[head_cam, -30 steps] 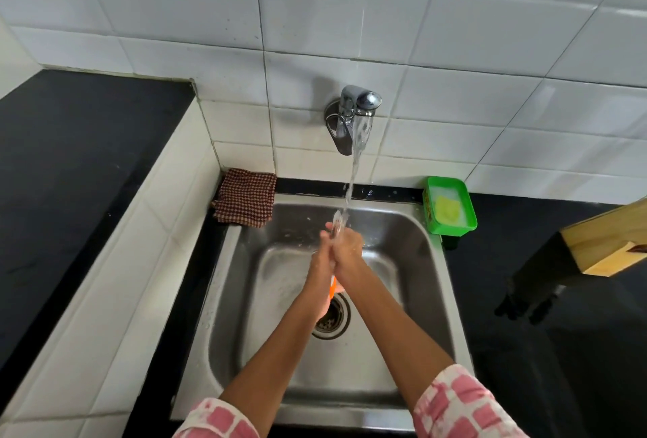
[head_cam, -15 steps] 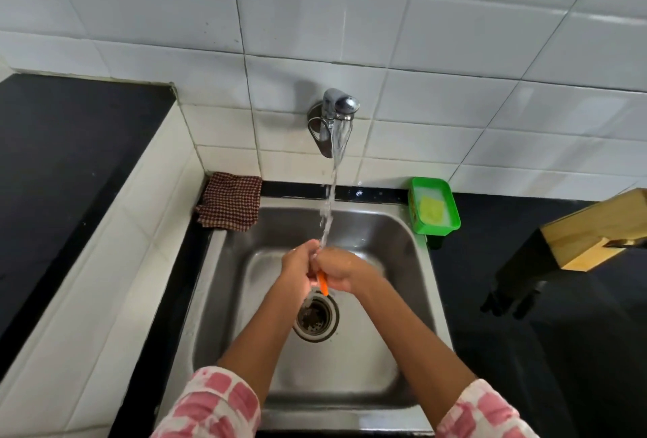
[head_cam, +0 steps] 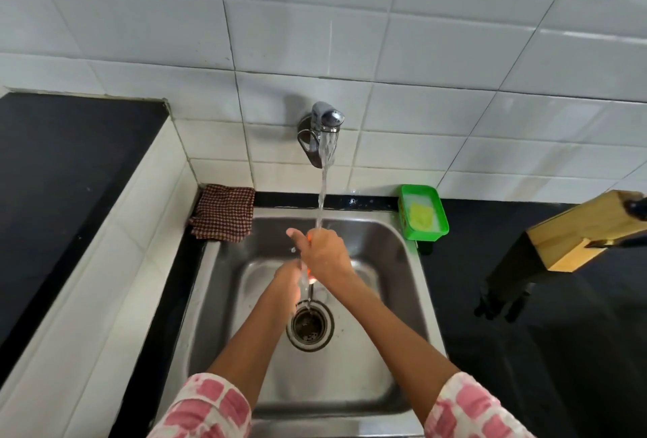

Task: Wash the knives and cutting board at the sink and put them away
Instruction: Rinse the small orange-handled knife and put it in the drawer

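Orange-handled knife [head_cam: 309,276] mostly hidden between both hands, over the steel sink [head_cam: 402,262], just above the round perforated drain [head_cam: 310,325]. Only slivers of orange show; blade not readable. Right hand [head_cam: 324,255] wrapped around the handle, thumb out, directly under the water stream [head_cam: 321,199]. Left hand [head_cam: 289,278] below, fingers curled at the knife, exact grip can't tell. Chrome wall tap [head_cam: 324,129] on glossy white tiles. Checked woven cloth [head_cam: 224,215] at back-left rim. Green plastic soap tray [head_cam: 423,211] back-right. Angled wooden knife block [head_cam: 581,231] on black counter [head_cam: 560,350], far right.
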Available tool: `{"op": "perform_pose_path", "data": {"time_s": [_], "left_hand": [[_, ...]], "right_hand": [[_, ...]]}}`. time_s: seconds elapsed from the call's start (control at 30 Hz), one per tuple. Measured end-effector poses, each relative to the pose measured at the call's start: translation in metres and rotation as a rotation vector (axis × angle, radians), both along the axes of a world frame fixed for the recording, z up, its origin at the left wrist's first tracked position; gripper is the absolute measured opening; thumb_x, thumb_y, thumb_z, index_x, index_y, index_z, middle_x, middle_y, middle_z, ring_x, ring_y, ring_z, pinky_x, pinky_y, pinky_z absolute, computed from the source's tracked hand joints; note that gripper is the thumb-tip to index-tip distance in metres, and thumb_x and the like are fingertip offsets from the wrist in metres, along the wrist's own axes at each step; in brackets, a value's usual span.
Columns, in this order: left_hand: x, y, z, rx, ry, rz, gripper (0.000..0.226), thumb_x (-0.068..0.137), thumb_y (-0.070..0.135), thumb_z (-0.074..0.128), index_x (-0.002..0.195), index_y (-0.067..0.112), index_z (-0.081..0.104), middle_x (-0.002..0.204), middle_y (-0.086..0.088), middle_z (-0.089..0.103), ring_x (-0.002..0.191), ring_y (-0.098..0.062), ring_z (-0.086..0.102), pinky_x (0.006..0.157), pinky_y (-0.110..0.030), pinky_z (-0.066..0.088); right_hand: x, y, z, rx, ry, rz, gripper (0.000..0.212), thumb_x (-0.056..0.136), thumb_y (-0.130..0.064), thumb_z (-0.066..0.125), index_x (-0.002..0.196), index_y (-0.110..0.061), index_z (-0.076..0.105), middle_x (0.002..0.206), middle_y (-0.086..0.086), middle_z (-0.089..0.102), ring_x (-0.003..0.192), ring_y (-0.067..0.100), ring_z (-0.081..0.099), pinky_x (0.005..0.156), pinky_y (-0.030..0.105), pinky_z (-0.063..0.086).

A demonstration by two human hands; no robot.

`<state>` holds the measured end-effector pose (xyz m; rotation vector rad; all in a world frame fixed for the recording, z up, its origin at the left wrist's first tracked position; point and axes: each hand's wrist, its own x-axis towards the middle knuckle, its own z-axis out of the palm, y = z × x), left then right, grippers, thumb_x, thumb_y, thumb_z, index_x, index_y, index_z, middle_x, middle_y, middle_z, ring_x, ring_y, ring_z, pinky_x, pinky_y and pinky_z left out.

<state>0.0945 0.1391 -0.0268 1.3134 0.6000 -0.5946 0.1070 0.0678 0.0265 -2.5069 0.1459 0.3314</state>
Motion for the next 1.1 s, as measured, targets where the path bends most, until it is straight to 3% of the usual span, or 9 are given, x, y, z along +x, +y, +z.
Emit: {"op": "perform_pose_path", "data": {"time_s": [0.17,0.23,0.3,0.5,0.6,0.8,0.93,1.03,1.1], "left_hand": [[0.042,0.005,0.049,0.124,-0.181,0.230,0.057,0.099,0.047,0.025,0.130,0.006,0.049,0.134,-0.008,0.051,0.122,-0.025,0.049,0.105,-0.037,0.036],[0.058,0.003,0.083,0.002,-0.379,0.214,0.068,0.095,0.056,0.015,0.142,0.010,0.034,0.148,-0.003,0.037,0.138,-0.021,0.032,0.116,-0.037,0.021],[0.073,-0.003,0.122,-0.112,-0.503,0.188,0.073,0.094,0.059,0.005,0.148,0.013,0.020,0.155,-0.003,0.021,0.144,-0.018,0.016,0.118,-0.036,0.009],[0.087,-0.024,0.157,-0.161,-0.568,0.135,0.080,0.089,0.063,-0.007,0.143,0.020,0.033,0.150,-0.004,0.035,0.140,-0.019,0.027,0.114,-0.035,0.014],[0.086,-0.033,0.165,-0.087,-0.557,0.140,0.073,0.091,0.061,-0.002,0.130,0.024,0.048,0.126,-0.002,0.055,0.117,-0.017,0.049,0.099,-0.029,0.034],[0.080,-0.035,0.160,0.024,-0.583,0.121,0.070,0.093,0.056,-0.002,0.147,0.021,0.025,0.150,-0.007,0.033,0.140,-0.024,0.028,0.114,-0.035,0.018],[0.055,-0.051,0.140,0.104,-0.595,0.173,0.065,0.095,0.056,0.003,0.147,0.023,0.025,0.153,-0.005,0.028,0.141,-0.023,0.025,0.114,-0.036,0.016],[0.020,-0.075,0.107,0.210,-0.496,0.159,0.065,0.096,0.054,0.007,0.148,0.019,0.024,0.154,-0.007,0.026,0.142,-0.025,0.024,0.116,-0.037,0.014],[-0.011,-0.094,0.083,0.293,-0.438,0.081,0.065,0.097,0.052,0.008,0.147,0.016,0.025,0.153,-0.010,0.027,0.141,-0.028,0.025,0.116,-0.038,0.016]], "right_hand": [[0.002,-0.010,0.000,0.221,0.121,-0.027,0.036,0.093,-0.033,0.053,0.073,-0.004,0.060,0.062,0.004,0.060,0.060,0.014,0.058,0.078,0.035,0.055],[-0.002,-0.018,0.006,0.328,0.186,0.004,0.007,0.087,-0.009,0.058,0.086,-0.003,0.060,0.075,0.005,0.058,0.073,0.016,0.055,0.079,0.035,0.053],[-0.005,-0.025,0.011,0.323,0.135,-0.002,0.011,0.084,0.001,0.056,0.093,-0.003,0.060,0.093,0.010,0.063,0.084,0.016,0.056,0.074,0.027,0.050],[-0.013,-0.027,0.031,0.122,0.058,0.060,0.013,0.085,-0.007,0.052,0.095,-0.007,0.060,0.102,0.014,0.067,0.095,0.030,0.064,0.089,0.042,0.052],[-0.016,-0.022,0.040,0.055,0.027,0.121,0.003,0.086,-0.012,0.054,0.086,-0.013,0.056,0.102,0.015,0.066,0.097,0.031,0.063,0.088,0.037,0.051],[-0.016,-0.039,0.108,-0.104,-0.259,0.092,0.016,0.090,-0.018,0.053,0.103,-0.009,0.058,0.098,0.014,0.068,0.089,0.030,0.064,0.075,0.031,0.049],[-0.041,-0.060,0.120,0.091,-0.639,-0.176,0.017,0.093,-0.028,0.052,0.100,-0.013,0.057,0.087,0.005,0.069,0.073,0.022,0.065,0.067,0.033,0.051],[-0.058,-0.079,0.066,-0.104,-0.408,-0.093,0.020,0.096,-0.030,0.047,0.101,-0.012,0.054,0.090,0.010,0.069,0.080,0.030,0.065,0.067,0.037,0.048],[-0.075,-0.105,0.038,-0.009,-0.351,-0.167,0.018,0.095,-0.030,0.049,0.098,-0.014,0.056,0.088,0.006,0.070,0.077,0.024,0.065,0.064,0.032,0.046]]}}
